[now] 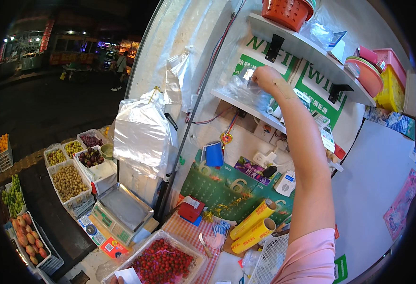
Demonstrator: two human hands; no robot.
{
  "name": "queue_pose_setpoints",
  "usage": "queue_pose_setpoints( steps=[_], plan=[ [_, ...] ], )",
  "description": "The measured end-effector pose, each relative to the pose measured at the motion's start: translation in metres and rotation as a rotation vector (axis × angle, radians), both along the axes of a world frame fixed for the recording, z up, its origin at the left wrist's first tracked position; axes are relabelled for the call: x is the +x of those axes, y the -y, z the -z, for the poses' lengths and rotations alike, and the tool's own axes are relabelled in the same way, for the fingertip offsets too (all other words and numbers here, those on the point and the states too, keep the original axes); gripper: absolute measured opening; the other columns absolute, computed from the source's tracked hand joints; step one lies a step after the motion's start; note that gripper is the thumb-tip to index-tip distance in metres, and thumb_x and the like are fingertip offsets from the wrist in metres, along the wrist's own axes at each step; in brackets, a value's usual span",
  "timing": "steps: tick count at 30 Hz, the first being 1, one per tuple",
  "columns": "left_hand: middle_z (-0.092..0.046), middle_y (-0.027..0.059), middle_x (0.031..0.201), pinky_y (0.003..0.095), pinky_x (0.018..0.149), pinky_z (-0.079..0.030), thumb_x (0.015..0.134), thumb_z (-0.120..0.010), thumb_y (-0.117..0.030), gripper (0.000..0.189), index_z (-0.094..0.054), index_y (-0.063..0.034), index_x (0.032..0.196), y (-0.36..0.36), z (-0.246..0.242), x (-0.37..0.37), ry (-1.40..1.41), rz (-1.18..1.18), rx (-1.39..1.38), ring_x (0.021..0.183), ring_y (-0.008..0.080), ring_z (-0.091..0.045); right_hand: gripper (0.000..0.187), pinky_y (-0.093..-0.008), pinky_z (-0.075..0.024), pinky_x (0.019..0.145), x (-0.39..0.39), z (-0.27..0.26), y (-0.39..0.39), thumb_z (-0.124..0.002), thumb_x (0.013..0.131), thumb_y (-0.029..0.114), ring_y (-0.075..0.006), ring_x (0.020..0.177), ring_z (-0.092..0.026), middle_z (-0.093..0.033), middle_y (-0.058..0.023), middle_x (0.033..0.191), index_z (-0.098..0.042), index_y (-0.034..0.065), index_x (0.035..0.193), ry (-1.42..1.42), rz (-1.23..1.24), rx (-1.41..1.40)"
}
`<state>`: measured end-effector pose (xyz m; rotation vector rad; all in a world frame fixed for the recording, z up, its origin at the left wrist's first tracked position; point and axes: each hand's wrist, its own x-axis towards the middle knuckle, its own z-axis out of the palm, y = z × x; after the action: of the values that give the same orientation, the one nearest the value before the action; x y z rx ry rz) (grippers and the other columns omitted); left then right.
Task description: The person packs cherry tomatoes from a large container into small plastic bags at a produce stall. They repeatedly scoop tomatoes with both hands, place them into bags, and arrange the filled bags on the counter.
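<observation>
My right hand [267,78] reaches up to the lower wall shelf [243,103]. Its curled fingers meet some crumpled clear plastic [241,83] there; whether they grip it is hidden. Only the fingertips of my left hand [115,280] show at the bottom edge, holding a piece of white paper [128,275]. Just beyond that paper is a plastic crate [198,256] of small red fruits [165,261], probably cherries or cherry tomatoes. A card terminal [326,136] sits on the lower shelf, partly behind my right forearm.
Left of the crate is a weighing scale [126,206]. Plastic bags [142,135] hang by the post. Two yellow film rolls [252,230], a curved knife [205,245] and a red box [191,208] lie on the counter. An upper shelf [311,49] overhangs. Longans [69,181] fill a crate outside.
</observation>
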<state>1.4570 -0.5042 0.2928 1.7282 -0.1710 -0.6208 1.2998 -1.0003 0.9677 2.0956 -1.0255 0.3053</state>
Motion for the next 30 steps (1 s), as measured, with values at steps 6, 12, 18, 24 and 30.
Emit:
queue_pose_setpoints(
  steps=[6,12,18,24,30],
  plan=[
    [-0.062,0.0186,0.116,0.0388,0.094,-0.045,0.094,-0.059,-0.009,0.039,-0.054,0.0132,0.126,-0.007,0.013,-0.013,-0.005,0.017,0.037,0.106,0.0259,-0.057,0.015,-0.0434,-0.0538,0.081,0.01,0.001,-0.002,-0.061,0.078,0.008,-0.0368,0.094,-0.067,-0.069,-0.0205,0.096,-0.073,0.0075,0.088,-0.062,0.023,-0.082],
    [-0.061,0.0154,0.12,0.0371,0.094,-0.046,0.093,-0.06,-0.008,0.041,-0.052,0.0081,0.13,-0.013,0.019,-0.03,0.155,0.103,0.163,0.107,0.0231,-0.056,0.014,-0.0447,-0.0545,0.077,0.022,0.008,0.003,-0.062,0.077,0.009,-0.0357,0.091,-0.068,-0.07,-0.0208,0.093,-0.073,0.0063,0.085,-0.053,0.063,-0.162],
    [-0.06,0.0144,0.121,0.036,0.095,-0.045,0.093,-0.06,-0.008,0.04,-0.053,0.0074,0.129,-0.016,0.031,-0.026,0.06,0.082,0.113,0.108,0.0222,-0.056,0.024,-0.0463,-0.0542,0.078,0.006,0.002,0.017,-0.063,0.078,0.011,-0.0383,0.094,-0.066,-0.065,-0.0204,0.103,-0.063,0.0032,0.101,0.309,0.038,-0.342],
    [-0.06,0.0137,0.12,0.0345,0.095,-0.045,0.093,-0.061,-0.009,0.038,-0.055,0.0075,0.127,-0.013,0.031,-0.031,0.008,0.026,0.028,0.108,0.0215,-0.055,0.023,-0.0478,-0.0501,0.079,-0.029,-0.028,-0.022,-0.065,0.081,0.024,-0.0393,0.093,-0.063,-0.066,-0.0196,0.092,-0.058,0.0053,0.092,0.62,-0.175,-0.391],
    [-0.065,0.0067,0.109,0.0305,0.091,-0.047,0.091,-0.059,-0.005,0.029,-0.06,0.0033,0.119,0.025,-0.084,-0.033,-0.253,0.111,-0.448,0.099,0.0158,-0.061,0.02,-0.0261,-0.0427,0.048,-0.029,0.072,-0.107,-0.062,0.081,0.016,-0.0098,0.049,-0.055,-0.054,-0.0025,0.055,-0.056,0.0028,0.068,0.829,-0.793,0.407]
  ],
)
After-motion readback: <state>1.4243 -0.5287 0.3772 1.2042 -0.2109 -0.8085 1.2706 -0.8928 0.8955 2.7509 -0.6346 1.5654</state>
